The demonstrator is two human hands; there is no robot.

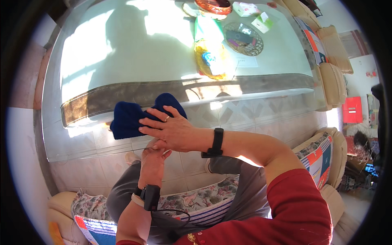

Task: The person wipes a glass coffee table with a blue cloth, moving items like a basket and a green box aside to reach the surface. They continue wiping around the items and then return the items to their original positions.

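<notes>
A dark blue piece of soft cloth (127, 118) with two rounded lobes lies at the near edge of the glass-topped table. My right hand (171, 130) rests palm down on its right part, fingers apart, a ring on one finger and a black band at the wrist. Just below is my left hand (152, 165), close against the right thumb at the glass edge. Its fingertips are partly hidden, so whether they pinch anything is unclear. A black device (151, 197) with a cable sits on the left wrist.
On the table (147, 61) stand a yellow basket (199, 58), a wire basket (260, 43) with dark items, tissue packs (245, 9) and a red-brown bowl (214, 9). A brown strip (137, 88) runs along the table. Cream sofas (332, 82) stand at right and behind my legs.
</notes>
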